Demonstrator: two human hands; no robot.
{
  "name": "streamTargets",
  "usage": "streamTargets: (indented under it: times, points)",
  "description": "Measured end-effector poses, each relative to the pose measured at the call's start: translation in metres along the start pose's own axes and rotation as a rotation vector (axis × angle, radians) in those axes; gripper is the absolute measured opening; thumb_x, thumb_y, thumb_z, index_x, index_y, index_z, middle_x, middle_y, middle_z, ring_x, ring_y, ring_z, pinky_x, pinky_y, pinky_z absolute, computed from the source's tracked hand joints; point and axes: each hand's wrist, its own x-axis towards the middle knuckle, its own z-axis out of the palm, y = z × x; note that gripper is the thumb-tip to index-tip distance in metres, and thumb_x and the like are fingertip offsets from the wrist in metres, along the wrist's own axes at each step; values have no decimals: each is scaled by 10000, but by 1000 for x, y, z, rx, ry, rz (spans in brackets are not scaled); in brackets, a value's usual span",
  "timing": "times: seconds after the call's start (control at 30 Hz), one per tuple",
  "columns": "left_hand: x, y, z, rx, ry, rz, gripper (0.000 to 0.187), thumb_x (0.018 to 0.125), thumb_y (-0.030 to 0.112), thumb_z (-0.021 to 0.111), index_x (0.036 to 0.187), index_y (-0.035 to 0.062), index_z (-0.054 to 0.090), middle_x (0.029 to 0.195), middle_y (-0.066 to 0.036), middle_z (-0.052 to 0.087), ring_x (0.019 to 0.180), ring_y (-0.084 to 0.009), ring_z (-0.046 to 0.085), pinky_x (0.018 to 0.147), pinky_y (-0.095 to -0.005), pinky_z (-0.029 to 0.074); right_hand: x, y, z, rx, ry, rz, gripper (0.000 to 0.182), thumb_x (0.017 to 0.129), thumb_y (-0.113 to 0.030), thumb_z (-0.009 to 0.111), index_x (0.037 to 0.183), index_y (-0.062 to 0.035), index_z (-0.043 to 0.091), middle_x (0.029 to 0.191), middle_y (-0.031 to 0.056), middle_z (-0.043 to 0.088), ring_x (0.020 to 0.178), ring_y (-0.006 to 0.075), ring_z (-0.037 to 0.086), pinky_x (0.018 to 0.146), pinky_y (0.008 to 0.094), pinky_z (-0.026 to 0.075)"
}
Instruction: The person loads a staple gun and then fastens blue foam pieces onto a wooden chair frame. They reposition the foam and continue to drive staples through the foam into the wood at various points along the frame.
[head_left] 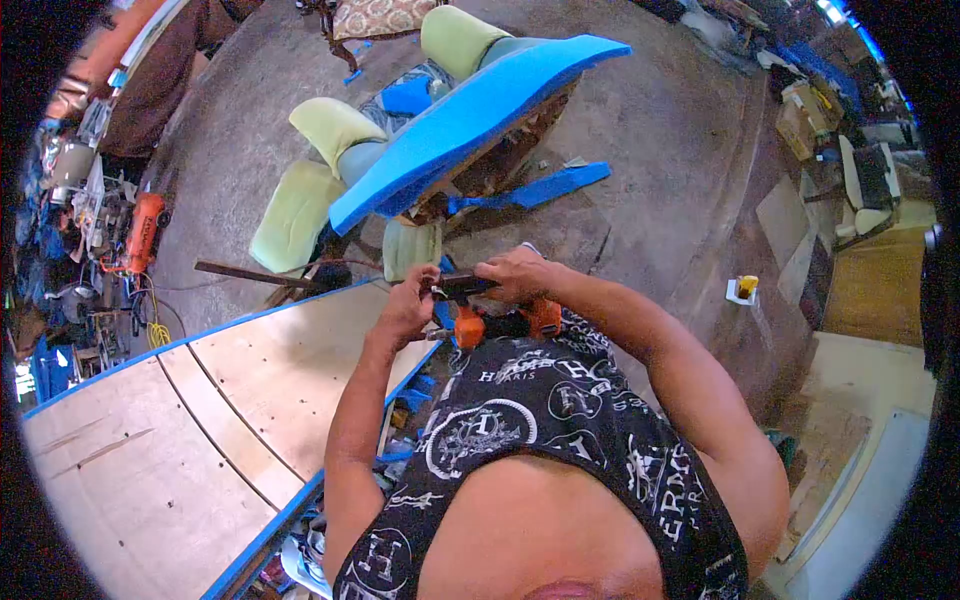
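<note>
Both hands meet in front of my chest at a dark, elongated object (464, 286) whose exact kind I cannot make out. My left hand (408, 304) is closed around its left end, with a small shiny bit near the fingertips. My right hand (516, 273) is closed over the other end, fingers pointing left. Just below, against the patterned black top, is an orange and black power tool (468, 327) resembling a drill, partly hidden. What supports it cannot be seen.
Ahead, a long blue foam-covered piece (480, 115) rests over yellowish foam cushions (335, 130). A blue-edged plywood table (240, 400) lies to the left. Beyond it stand an orange tank (146, 232) and a yellow cord (157, 333). Cardboard boxes (805, 120) are at right.
</note>
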Motion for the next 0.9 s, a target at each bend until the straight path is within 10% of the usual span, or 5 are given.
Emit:
streamTargets:
  times: [0.1, 0.17, 0.9]
  points:
    - [-2, 13, -3, 255, -131, -56, 503, 781, -11, 573, 1261, 114, 486, 988, -176, 655, 903, -314, 659, 769, -371, 500, 3, -1, -3, 15, 6, -7, 351, 795, -406, 621, 990, -136, 511, 804, 134, 624, 712, 375, 622, 554, 486, 471]
    - [-4, 2, -4, 183, -164, 266, 609, 800, 18, 599, 1367, 153, 421, 1086, -207, 628, 956, -359, 636, 785, -399, 503, 2, -1, -4, 6, -4, -4, 347, 788, -402, 627, 981, -138, 509, 799, 131, 625, 705, 375, 622, 547, 489, 468]
    - [9, -55, 8, 200, -160, 472, 575, 843, 68, 609, 1370, 123, 387, 979, -194, 642, 871, -361, 642, 726, -411, 516, 3, -11, -10, -2, -55, 83, 448, 774, -498, 632, 1006, -132, 516, 849, 145, 624, 768, 372, 623, 599, 481, 481]
